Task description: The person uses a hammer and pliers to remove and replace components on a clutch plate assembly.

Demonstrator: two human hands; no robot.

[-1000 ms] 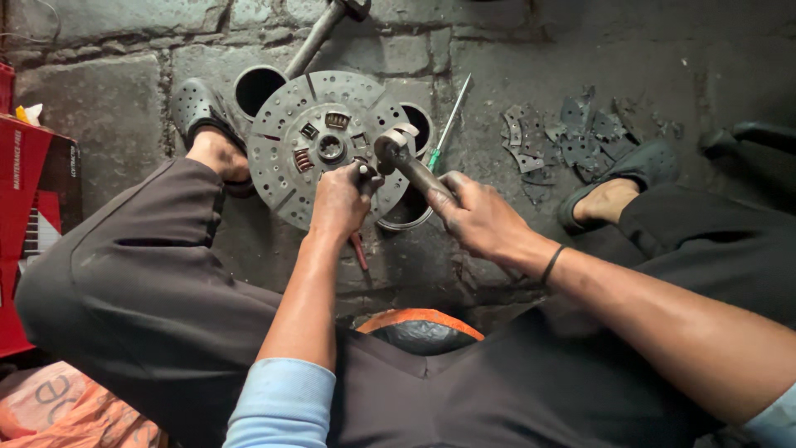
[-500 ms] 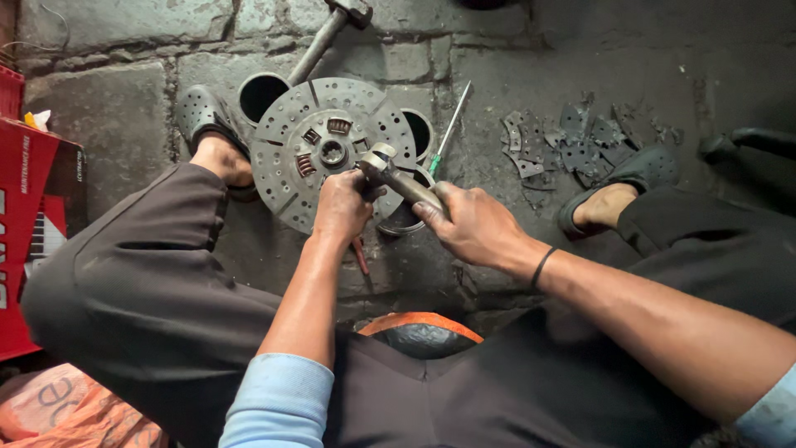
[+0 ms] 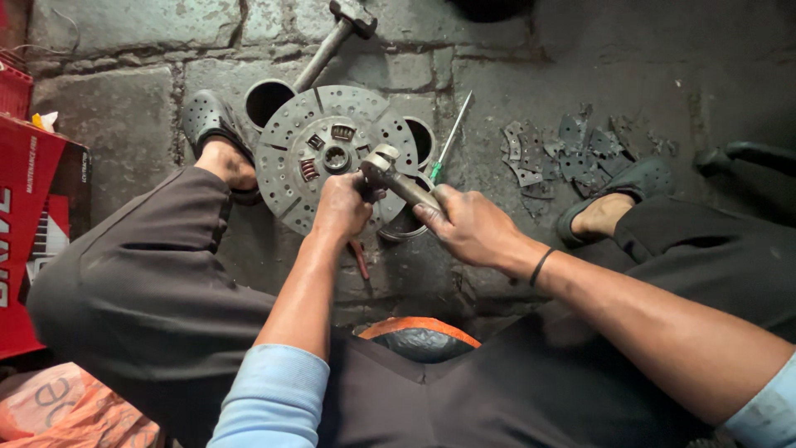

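My right hand [image 3: 468, 226] grips a grey steel hammer [image 3: 396, 178]; my left hand [image 3: 342, 207], fingers clenched around something hidden, rests on the round, grey, slotted metal clutch disc [image 3: 308, 133] lying on the stone floor [image 3: 124, 116].

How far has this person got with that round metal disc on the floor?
Done, it seems: dark torn-off pieces lie in a heap to the right. In hand: the right hand holds a hammer over the disc, while the left hand grips something at its rim. What is left I cannot tell; a screwdriver and a second hammer lie nearby.
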